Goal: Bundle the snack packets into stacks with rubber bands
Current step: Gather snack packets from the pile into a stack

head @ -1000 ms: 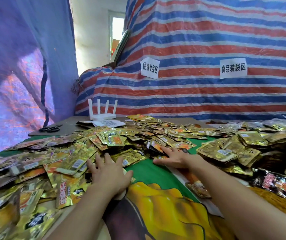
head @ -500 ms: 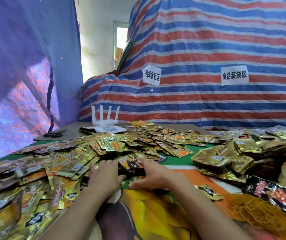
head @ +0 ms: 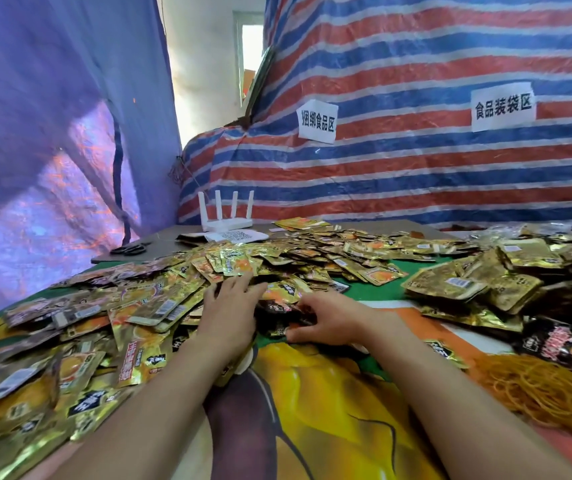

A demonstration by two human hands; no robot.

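A wide heap of gold snack packets [head: 312,251] covers the table from the left edge to the middle. My left hand [head: 230,313] lies flat on the near edge of the heap, fingers straight and spread. My right hand [head: 327,320] is just right of it, its curled fingers and thumb gripping a small clump of dark and gold packets [head: 279,311] pulled between the two hands. A thick tangle of orange rubber bands [head: 540,386] lies at the right, near the table's front.
Stacks of gold packets [head: 478,278] sit at the right, with dark red packets [head: 568,344] in front of them. A white router [head: 227,220], a QR card [head: 237,235] and black scissors [head: 128,250] stand at the back left. Striped tarpaulin walls [head: 416,168] close in behind.
My right hand has drawn back from the far middle of the heap towards me and to the left, bringing packets with it. My left hand stays on the heap. The view has tilted down.
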